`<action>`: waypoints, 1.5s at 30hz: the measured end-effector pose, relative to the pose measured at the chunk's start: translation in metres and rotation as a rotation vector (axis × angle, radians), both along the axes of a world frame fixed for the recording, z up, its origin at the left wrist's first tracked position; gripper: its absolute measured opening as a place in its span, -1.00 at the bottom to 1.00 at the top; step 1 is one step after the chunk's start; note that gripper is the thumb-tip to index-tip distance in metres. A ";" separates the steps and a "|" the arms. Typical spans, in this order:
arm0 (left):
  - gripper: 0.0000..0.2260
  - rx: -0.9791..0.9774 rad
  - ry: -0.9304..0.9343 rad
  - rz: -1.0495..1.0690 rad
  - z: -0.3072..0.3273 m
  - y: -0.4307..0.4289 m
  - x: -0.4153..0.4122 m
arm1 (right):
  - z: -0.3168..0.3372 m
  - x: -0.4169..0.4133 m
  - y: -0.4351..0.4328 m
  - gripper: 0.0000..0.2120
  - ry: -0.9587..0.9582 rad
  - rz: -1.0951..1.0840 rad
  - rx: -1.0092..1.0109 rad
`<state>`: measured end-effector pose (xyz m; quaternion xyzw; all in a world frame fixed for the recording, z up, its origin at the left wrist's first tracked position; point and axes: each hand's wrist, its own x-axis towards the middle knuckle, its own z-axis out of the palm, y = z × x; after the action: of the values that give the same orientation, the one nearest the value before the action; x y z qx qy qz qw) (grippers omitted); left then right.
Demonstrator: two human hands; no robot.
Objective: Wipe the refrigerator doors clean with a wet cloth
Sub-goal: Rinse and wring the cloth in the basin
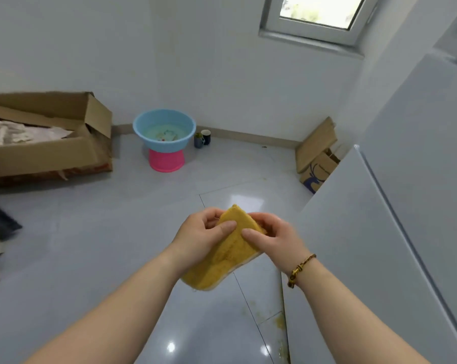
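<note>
Now the yellow cloth (222, 258) is held in mid-air over the floor (117, 219), near and about in the middle, just left of the fridge (353, 232) and not touching it. It is folded, its top corner pointing to the far side and its pale-edged lower end hanging free below the wrists. The left grip (199, 232) pinches the cloth's left upper edge, thumb pressed on the near face and fingers curled behind. The right grip (274, 237) pinches the right upper edge the same way, thumb on the face and fingers curled over the top. A braided bracelet (299, 269) sits on the right wrist.

The fridge's white doors fill the right side. Farther off, by the far wall, a blue basin (167, 147) rests on a pink stool (165, 161); something lies in it, too blurred to tell. Two dark mugs (202, 137) stand just right of the basin. An open cardboard box (46, 156) lies far left, and a smaller box (316, 164) stands beside the fridge. A window (319, 11) is set high in the far wall.
</note>
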<state>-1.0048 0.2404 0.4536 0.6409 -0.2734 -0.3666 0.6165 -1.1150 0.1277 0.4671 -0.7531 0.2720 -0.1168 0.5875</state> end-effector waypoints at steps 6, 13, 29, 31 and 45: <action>-0.93 -0.004 -0.017 0.097 0.053 0.037 0.047 | 0.068 0.070 0.029 -0.92 0.000 0.057 -0.280; -0.79 0.139 -0.035 0.164 0.057 0.038 0.115 | 0.094 0.147 0.010 -0.94 -0.137 0.035 -0.239; -0.88 -0.029 0.403 0.611 0.063 -0.137 0.364 | 0.073 0.401 -0.192 -0.90 -0.025 0.022 0.149; -0.95 -0.008 0.391 0.639 0.056 -0.156 0.402 | 0.062 0.440 -0.210 -0.91 -0.017 0.030 0.157; -0.92 0.262 0.403 0.522 -0.066 -0.277 0.711 | -0.074 0.734 -0.288 -0.68 0.268 -0.284 0.173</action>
<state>-0.2936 -0.0366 0.3873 0.6778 0.0760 -0.3477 0.6434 -0.3808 -0.1599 0.3930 -0.6629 0.4600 -0.0734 0.5861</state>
